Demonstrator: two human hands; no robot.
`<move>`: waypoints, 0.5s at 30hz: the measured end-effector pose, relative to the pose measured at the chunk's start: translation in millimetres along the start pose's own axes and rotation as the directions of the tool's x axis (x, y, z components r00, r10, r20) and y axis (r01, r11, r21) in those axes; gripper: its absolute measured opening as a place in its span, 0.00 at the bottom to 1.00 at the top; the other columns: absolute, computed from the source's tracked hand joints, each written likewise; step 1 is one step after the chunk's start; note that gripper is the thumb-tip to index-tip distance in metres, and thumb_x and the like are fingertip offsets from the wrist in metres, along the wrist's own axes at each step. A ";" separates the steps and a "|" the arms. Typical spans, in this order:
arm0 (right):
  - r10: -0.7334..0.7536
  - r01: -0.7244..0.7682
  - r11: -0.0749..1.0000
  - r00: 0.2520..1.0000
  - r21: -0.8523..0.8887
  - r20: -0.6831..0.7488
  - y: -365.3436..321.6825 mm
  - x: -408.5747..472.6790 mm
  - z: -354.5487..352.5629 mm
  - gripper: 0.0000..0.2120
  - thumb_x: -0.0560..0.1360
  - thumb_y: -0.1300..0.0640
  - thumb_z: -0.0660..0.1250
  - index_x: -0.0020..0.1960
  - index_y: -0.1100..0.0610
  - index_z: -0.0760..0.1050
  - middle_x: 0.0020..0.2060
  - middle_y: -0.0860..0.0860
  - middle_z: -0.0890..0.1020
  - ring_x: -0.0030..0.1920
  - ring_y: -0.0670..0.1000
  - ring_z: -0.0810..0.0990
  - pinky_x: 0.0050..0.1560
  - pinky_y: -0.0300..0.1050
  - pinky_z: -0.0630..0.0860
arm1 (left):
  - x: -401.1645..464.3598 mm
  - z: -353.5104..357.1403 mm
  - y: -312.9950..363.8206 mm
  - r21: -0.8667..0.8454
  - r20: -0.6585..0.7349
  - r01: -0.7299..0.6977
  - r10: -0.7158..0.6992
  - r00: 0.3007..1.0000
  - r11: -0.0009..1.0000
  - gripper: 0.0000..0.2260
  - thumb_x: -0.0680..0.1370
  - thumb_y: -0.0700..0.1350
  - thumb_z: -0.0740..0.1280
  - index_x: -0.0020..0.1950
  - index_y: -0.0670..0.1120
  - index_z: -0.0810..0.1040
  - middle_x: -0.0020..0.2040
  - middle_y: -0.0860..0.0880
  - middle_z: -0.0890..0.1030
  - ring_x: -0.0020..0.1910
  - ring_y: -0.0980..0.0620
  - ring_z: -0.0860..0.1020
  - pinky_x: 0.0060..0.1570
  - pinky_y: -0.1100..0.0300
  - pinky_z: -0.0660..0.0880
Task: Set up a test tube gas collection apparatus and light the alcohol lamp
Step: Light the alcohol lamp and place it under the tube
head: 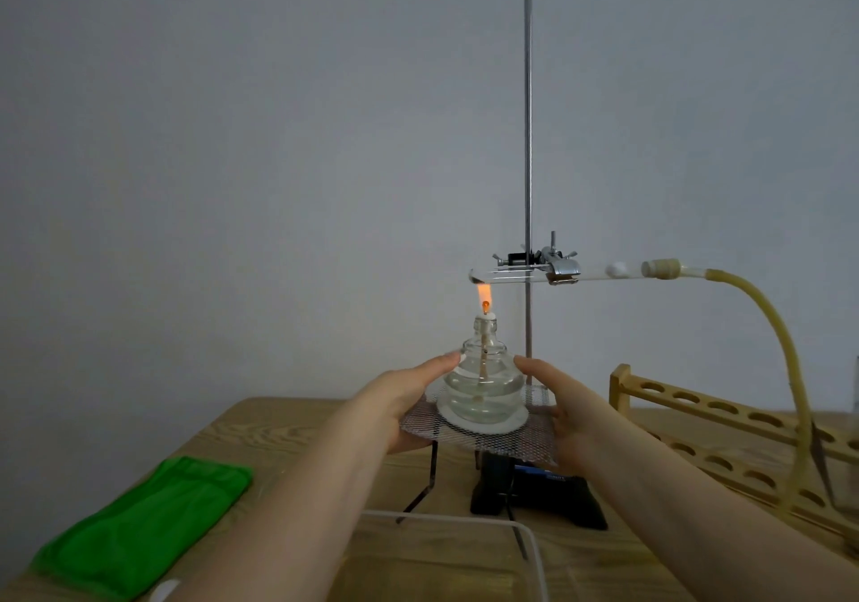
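Both forearms are bare, with no sleeves, rings or watch visible.

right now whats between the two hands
In the head view, the lit alcohol lamp stands on the wire gauze between the left hand and right hand.
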State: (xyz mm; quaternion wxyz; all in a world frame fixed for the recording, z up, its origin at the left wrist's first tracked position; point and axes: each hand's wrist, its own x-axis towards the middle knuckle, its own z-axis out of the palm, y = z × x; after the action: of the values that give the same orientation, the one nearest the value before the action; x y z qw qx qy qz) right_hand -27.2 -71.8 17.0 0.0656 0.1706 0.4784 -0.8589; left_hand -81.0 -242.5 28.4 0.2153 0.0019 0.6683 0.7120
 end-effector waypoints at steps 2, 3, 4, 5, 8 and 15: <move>0.010 -0.010 1.000 1.000 0.007 0.007 -0.6 -0.8 -4.0 0.24 0.68 0.54 0.75 0.55 0.68 0.73 0.41 0.66 0.83 0.41 0.64 0.83 0.30 0.55 0.82 | 2.5 3.5 0.4 0.017 -0.006 -0.005 0.005 1.000 1.000 0.24 0.66 0.55 0.75 0.51 0.37 0.78 0.38 0.41 0.83 0.40 0.43 0.82 0.43 0.53 0.80; 0.014 -0.014 1.000 1.000 0.013 0.008 -0.8 -1.1 -5.9 0.24 0.68 0.54 0.75 0.55 0.69 0.74 0.42 0.66 0.83 0.42 0.64 0.83 0.31 0.57 0.81 | 2.7 5.4 0.8 0.027 -0.001 -0.002 0.002 1.000 1.000 0.25 0.66 0.55 0.75 0.52 0.37 0.78 0.38 0.41 0.83 0.38 0.44 0.82 0.40 0.54 0.80; 0.017 -0.017 1.000 1.000 0.020 0.008 -1.1 -1.6 -7.4 0.25 0.67 0.53 0.75 0.55 0.69 0.74 0.44 0.66 0.83 0.44 0.64 0.83 0.32 0.58 0.81 | 3.1 7.1 1.5 0.036 -0.002 0.000 0.000 1.000 0.999 0.24 0.67 0.55 0.75 0.52 0.37 0.78 0.38 0.41 0.83 0.36 0.44 0.82 0.37 0.55 0.79; 0.016 -0.017 0.999 1.000 0.028 0.008 -1.3 -2.0 -8.6 0.25 0.67 0.53 0.75 0.55 0.69 0.74 0.46 0.66 0.83 0.45 0.64 0.82 0.33 0.57 0.81 | 2.5 8.6 2.5 0.040 -0.005 0.002 -0.002 1.000 0.999 0.23 0.67 0.54 0.75 0.50 0.37 0.78 0.36 0.41 0.83 0.34 0.45 0.82 0.33 0.56 0.79; 0.004 -0.004 0.999 1.000 0.042 -0.002 -2.5 -2.6 -10.4 0.27 0.66 0.53 0.76 0.57 0.70 0.73 0.49 0.66 0.82 0.49 0.65 0.82 0.40 0.58 0.80 | 0.7 11.7 4.9 0.043 -0.019 0.014 -0.013 1.000 0.999 0.24 0.67 0.54 0.75 0.52 0.37 0.77 0.39 0.40 0.83 0.33 0.44 0.82 0.30 0.57 0.78; -0.004 0.004 1.000 1.000 0.019 0.018 -0.5 0.2 -2.0 0.19 0.69 0.54 0.74 0.49 0.68 0.74 0.34 0.65 0.83 0.39 0.63 0.82 0.27 0.57 0.80 | -6.1 2.2 5.2 0.031 -0.054 0.023 -0.022 0.998 0.999 0.34 0.64 0.56 0.76 0.60 0.36 0.73 0.53 0.38 0.80 0.41 0.43 0.82 0.34 0.55 0.80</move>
State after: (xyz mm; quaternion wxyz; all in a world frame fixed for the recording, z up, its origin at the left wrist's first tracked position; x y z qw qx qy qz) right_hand -27.1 -69.8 16.3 0.0666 0.1624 0.4698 -0.8652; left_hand -76.4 -242.4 35.3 0.2054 -0.0211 0.6851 0.6986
